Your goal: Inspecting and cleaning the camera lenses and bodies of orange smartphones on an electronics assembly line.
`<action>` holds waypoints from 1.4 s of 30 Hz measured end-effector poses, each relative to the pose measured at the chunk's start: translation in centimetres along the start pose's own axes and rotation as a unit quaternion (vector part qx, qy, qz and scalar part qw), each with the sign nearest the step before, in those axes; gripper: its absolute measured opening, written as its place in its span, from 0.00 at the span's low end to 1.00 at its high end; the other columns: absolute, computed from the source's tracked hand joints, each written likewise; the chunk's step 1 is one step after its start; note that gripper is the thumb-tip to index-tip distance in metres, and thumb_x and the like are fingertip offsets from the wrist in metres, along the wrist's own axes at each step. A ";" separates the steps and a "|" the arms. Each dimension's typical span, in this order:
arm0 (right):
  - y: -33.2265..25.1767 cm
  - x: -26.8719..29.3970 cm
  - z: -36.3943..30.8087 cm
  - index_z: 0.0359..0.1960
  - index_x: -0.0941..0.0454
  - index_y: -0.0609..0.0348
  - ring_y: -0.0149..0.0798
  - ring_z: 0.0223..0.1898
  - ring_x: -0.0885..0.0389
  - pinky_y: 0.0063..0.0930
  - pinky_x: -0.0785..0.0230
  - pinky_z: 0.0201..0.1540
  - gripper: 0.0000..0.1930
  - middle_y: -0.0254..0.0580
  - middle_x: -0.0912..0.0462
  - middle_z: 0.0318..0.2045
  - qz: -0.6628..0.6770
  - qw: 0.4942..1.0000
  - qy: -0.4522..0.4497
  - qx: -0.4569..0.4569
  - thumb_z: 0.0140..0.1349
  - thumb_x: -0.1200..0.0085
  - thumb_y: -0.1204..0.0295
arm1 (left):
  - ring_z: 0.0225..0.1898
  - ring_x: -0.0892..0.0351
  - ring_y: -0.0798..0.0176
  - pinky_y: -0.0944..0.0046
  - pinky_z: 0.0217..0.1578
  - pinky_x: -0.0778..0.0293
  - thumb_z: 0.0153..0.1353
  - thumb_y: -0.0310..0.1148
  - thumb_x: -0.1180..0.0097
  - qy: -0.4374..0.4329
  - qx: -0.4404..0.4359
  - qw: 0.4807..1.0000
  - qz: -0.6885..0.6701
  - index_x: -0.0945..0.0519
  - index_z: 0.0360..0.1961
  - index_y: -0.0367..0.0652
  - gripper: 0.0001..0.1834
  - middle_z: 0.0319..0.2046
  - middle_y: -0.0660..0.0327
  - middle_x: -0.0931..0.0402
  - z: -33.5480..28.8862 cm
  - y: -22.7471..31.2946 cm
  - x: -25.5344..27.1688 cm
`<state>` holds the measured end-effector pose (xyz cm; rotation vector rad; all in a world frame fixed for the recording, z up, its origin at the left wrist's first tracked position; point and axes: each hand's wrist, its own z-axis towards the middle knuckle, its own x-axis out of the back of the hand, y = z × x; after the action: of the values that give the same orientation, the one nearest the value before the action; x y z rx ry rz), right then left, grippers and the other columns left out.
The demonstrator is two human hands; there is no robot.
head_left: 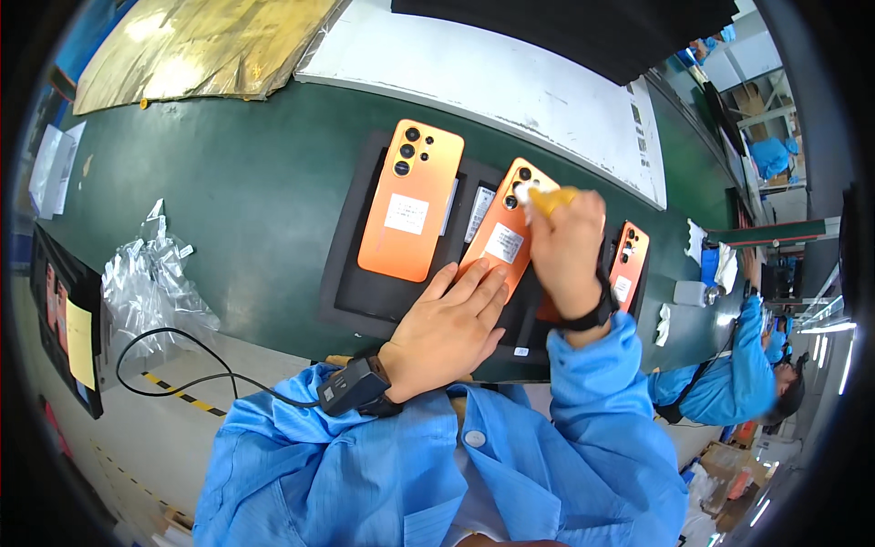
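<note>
An orange smartphone (512,223) lies back up, tilted, on a black tray (351,290). My left hand (448,321) rests on its lower end, fingers stretched out flat and holding nothing. Over its camera lenses my right hand (567,239), with yellow covers (556,198) on the fingertips, pinches a small white wipe (526,190); the hand is slightly blurred. To the left on the same tray is a second orange smartphone (427,188), back up with a white label. A third orange smartphone (629,264) lies at the right, beyond my right wrist.
Crumpled clear plastic film (155,287) hangs over the left edge of the green table (264,201). A white board (492,82) lies along the back. A black cable (173,333) runs from my left wrist. A co-worker (729,365) in blue sits at the right.
</note>
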<state>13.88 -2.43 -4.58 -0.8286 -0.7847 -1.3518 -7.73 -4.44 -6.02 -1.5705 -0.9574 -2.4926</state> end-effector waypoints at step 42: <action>-1.0 6.6 -15.9 0.40 0.13 0.54 0.46 0.41 0.22 0.38 0.26 0.42 0.09 0.40 0.20 0.33 0.252 0.944 0.046 -0.208 0.59 0.36 0.69 | 0.32 0.34 0.72 0.70 0.30 0.36 0.57 0.34 0.29 0.123 0.294 0.924 -0.210 0.29 0.59 0.19 0.36 0.32 0.64 0.30 -2.0 -13.4 4.4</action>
<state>13.41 -19.49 -6.81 -1.1919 -0.1804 -1.0891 -16.18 6.61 -9.33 -0.9156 -1.9199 -2.2079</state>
